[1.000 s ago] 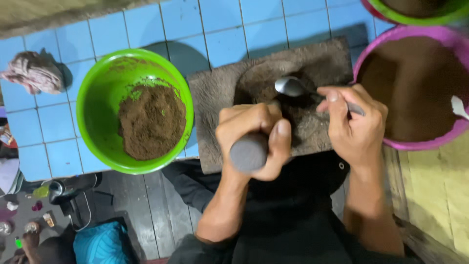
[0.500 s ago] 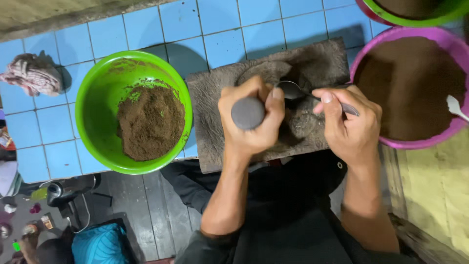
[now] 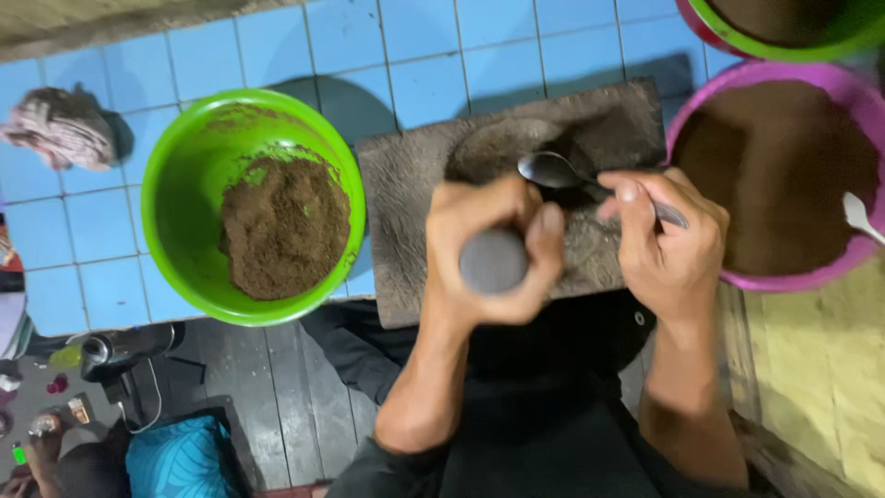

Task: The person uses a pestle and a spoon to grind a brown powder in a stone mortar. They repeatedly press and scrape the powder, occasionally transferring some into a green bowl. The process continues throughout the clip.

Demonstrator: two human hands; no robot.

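Observation:
My left hand (image 3: 493, 254) grips a grey stone pestle (image 3: 493, 261) upright over a flat stone grinding slab (image 3: 406, 194). My right hand (image 3: 673, 244) holds a metal spoon (image 3: 553, 171), its bowl resting in the slab's worn hollow (image 3: 502, 148). A green bowl (image 3: 184, 184) left of the slab holds a mound of brown ground powder (image 3: 281, 226). To the right stands a purple bowl (image 3: 765, 277) full of dark brown powder (image 3: 774, 175), with a white spoon (image 3: 862, 217) at its edge.
The slab and bowls stand on a blue tiled counter (image 3: 406, 55). A crumpled cloth (image 3: 60, 129) lies at the far left. Another green bowl (image 3: 784, 37) is at the top right. Below the counter are dark floorboards (image 3: 249, 387) with small objects.
My left hand has drawn the pestle back toward me along the slab. The right hand keeps the spoon in the hollow.

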